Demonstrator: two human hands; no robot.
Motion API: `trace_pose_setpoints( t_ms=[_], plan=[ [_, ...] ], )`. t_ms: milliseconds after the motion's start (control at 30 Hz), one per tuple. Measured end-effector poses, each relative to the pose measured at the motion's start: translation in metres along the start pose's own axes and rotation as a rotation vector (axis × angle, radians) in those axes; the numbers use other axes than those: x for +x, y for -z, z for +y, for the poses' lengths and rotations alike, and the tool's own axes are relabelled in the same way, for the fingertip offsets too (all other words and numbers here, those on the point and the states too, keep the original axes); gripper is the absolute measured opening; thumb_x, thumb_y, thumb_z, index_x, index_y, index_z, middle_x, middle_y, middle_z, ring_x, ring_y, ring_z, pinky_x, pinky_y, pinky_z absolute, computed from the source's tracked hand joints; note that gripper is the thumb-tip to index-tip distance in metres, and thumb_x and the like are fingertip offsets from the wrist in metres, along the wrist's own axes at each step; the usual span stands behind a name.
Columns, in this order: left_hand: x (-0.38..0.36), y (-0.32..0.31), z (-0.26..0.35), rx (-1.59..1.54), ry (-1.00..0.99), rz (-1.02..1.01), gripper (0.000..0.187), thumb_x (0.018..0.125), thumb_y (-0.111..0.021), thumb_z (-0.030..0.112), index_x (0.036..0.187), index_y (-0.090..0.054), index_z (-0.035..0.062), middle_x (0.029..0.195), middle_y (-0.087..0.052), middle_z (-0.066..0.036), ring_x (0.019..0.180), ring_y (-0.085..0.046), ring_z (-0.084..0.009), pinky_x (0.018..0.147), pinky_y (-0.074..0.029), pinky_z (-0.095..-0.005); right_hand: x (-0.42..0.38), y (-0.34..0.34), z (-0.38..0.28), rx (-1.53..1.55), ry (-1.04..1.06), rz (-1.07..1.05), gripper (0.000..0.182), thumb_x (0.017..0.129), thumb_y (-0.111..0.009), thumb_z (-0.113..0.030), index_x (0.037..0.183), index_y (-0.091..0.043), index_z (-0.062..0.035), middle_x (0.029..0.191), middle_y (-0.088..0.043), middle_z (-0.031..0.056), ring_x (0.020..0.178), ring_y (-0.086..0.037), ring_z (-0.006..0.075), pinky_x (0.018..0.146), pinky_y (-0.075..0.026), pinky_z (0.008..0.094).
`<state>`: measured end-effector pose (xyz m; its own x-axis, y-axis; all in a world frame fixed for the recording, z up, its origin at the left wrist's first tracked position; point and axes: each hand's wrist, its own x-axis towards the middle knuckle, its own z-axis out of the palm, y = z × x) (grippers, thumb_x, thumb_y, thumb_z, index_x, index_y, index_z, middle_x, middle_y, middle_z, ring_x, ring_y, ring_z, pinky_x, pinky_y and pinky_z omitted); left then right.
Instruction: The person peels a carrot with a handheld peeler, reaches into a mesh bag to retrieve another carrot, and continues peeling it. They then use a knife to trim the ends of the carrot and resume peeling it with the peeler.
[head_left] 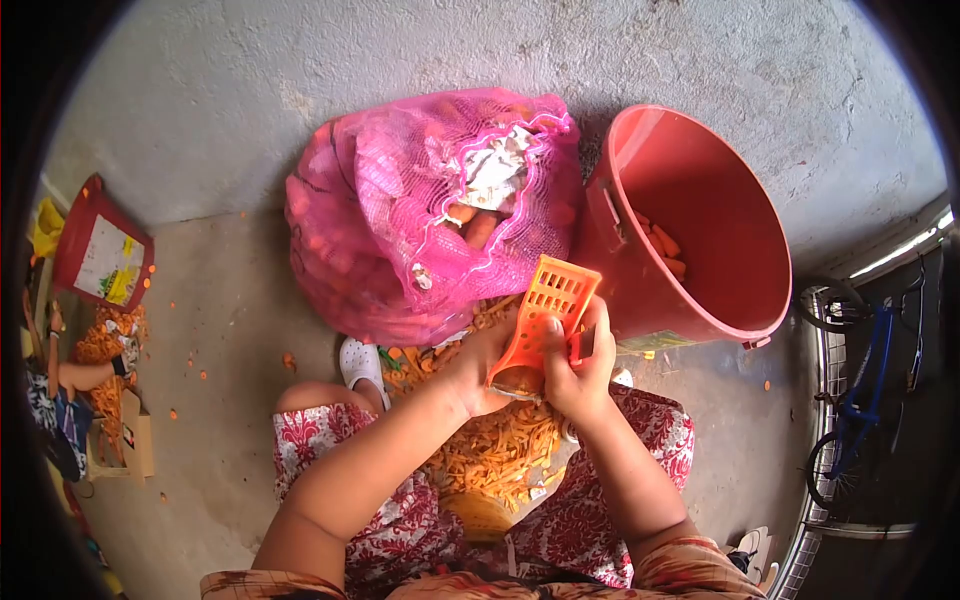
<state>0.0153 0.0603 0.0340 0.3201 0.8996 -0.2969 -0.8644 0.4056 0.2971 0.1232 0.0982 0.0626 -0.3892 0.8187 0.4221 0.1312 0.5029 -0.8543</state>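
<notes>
Between my hands is an orange perforated plastic piece, with rows of square holes at its upper end and round holes lower down. My left hand wraps its lower left side, fingers partly hidden behind it. From the right, my right hand grips it with the thumb pressed on its front. A small dark-and-red part shows by the right fingers. Below the hands lies a heap of orange peelings between my legs. Just beyond stands a pink mesh sack of carrots, its torn opening showing several carrots.
A large red bucket stands right of the sack, with peeled carrots inside. At far left are a smaller red bucket, another person's arm, and more peelings. A blue bicycle stands at right. A rough wall rises behind.
</notes>
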Motion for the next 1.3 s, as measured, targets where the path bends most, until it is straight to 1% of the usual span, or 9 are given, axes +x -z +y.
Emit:
trace_pose_setpoints(
  t_ms=[167,267,367,600,833,1100,1133,1200,1300],
  plan=[
    [0.001,0.02,-0.004,0.043,0.046,-0.12,0.033,0.086,-0.04,0.033,0.102,-0.048,0.0061,0.083,-0.057,-0.008,0.073,-0.057,-0.0174,0.065,-0.047,-0.0288,0.024,0.012,0.03,0.024,-0.018,0.276,0.019,0.081,-0.049,-0.008,0.097,-0.043,0.0011,0.079,-0.058,0.0115,0.07,-0.056,0.0142,0.062,-0.045,0.027],
    [-0.005,0.004,-0.007,0.171,0.09,0.066,0.039,0.088,-0.034,0.04,0.105,-0.048,0.0083,0.082,-0.055,-0.003,0.069,-0.054,-0.0123,0.062,-0.045,-0.0279,0.048,0.034,0.044,-0.049,-0.115,0.528,0.017,0.083,-0.047,-0.008,0.096,-0.044,0.0017,0.08,-0.057,0.0083,0.065,-0.052,0.0106,0.06,-0.044,0.024],
    [0.003,0.029,-0.004,0.033,0.1,-0.283,0.038,0.088,-0.034,0.038,0.109,-0.047,0.0089,0.089,-0.056,-0.004,0.074,-0.055,-0.0135,0.065,-0.045,-0.0284,0.041,0.03,0.037,0.13,-0.148,0.433,0.017,0.083,-0.047,-0.007,0.097,-0.044,0.0016,0.082,-0.055,0.0075,0.068,-0.051,0.0089,0.061,-0.044,0.0229],
    [0.006,0.013,0.0,-0.046,0.019,0.035,0.035,0.085,-0.037,0.036,0.102,-0.051,0.0089,0.089,-0.059,-0.006,0.078,-0.057,-0.0186,0.063,-0.047,-0.035,0.005,0.001,0.007,0.042,-0.021,0.088,0.022,0.081,-0.049,-0.008,0.099,-0.04,0.0015,0.077,-0.059,0.011,0.066,-0.058,0.0146,0.058,-0.046,0.0264],
    [0.003,0.005,0.0,-0.122,-0.005,-0.145,0.029,0.086,-0.039,0.026,0.101,-0.05,0.0041,0.093,-0.058,-0.008,0.083,-0.057,-0.0174,0.075,-0.047,-0.0304,-0.001,0.001,0.003,-0.078,0.127,-0.001,0.026,0.079,-0.052,-0.01,0.1,-0.041,0.001,0.076,-0.059,0.0139,0.066,-0.06,0.0243,0.059,-0.046,0.0307],
    [-0.002,0.017,-0.005,0.207,0.031,0.03,0.044,0.085,-0.034,0.044,0.104,-0.046,0.0058,0.082,-0.057,-0.01,0.059,-0.058,-0.0222,0.047,-0.048,-0.0326,0.031,0.02,0.046,0.014,-0.061,0.393,0.018,0.081,-0.049,-0.007,0.097,-0.044,0.0006,0.075,-0.054,0.0063,0.06,-0.052,0.0114,0.053,-0.043,0.0235],
    [-0.011,0.011,-0.005,0.257,0.088,-0.079,0.039,0.088,-0.032,0.04,0.105,-0.047,0.0078,0.083,-0.054,-0.004,0.07,-0.054,-0.0147,0.058,-0.048,-0.0309,0.045,0.037,0.065,-0.14,0.007,0.529,0.014,0.083,-0.047,-0.007,0.096,-0.045,-0.001,0.074,-0.054,0.0035,0.058,-0.05,0.0078,0.05,-0.041,0.0191],
    [-0.018,-0.013,-0.011,0.202,0.056,0.172,0.041,0.087,-0.033,0.041,0.108,-0.046,0.0076,0.083,-0.055,-0.004,0.072,-0.055,-0.0148,0.061,-0.047,-0.0297,0.053,0.057,0.073,0.04,-0.205,0.655,0.012,0.084,-0.046,-0.009,0.093,-0.046,-0.0009,0.076,-0.054,0.0044,0.057,-0.05,0.0071,0.048,-0.04,0.0178],
    [-0.007,0.017,-0.004,0.057,0.043,-0.004,0.039,0.089,-0.033,0.037,0.109,-0.046,0.006,0.091,-0.055,-0.005,0.075,-0.055,-0.0135,0.067,-0.046,-0.0274,0.041,0.04,0.05,0.188,-0.144,0.497,0.014,0.084,-0.047,-0.01,0.093,-0.045,-0.0003,0.076,-0.054,0.0054,0.059,-0.051,0.0069,0.049,-0.042,0.0179]
  ],
)
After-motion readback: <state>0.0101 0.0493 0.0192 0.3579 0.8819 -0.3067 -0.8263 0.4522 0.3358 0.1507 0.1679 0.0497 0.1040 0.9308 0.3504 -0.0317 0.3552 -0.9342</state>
